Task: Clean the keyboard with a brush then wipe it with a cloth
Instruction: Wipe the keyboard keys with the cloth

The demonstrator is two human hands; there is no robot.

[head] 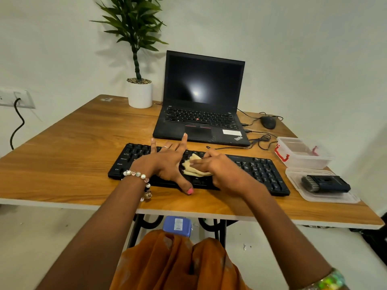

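A black keyboard (pixel 259 170) lies across the front of the wooden table (pixel 73 153). My left hand (pixel 167 162) rests spread flat on its left half, fingers straight and thumb at the front edge. My right hand (pixel 217 166) presses a folded cream cloth (pixel 193 167) onto the keys at the keyboard's middle, its fingers curled over the cloth. A black brush (pixel 324 183) lies on a clear plastic lid (pixel 335 197) to the right of the keyboard.
An open black laptop (pixel 201 101) stands behind the keyboard, with a wired mouse (pixel 268 122) and cables to its right. A clear box with red clips (pixel 301 152) sits at the right edge. A potted plant (pixel 139 91) stands at the back.
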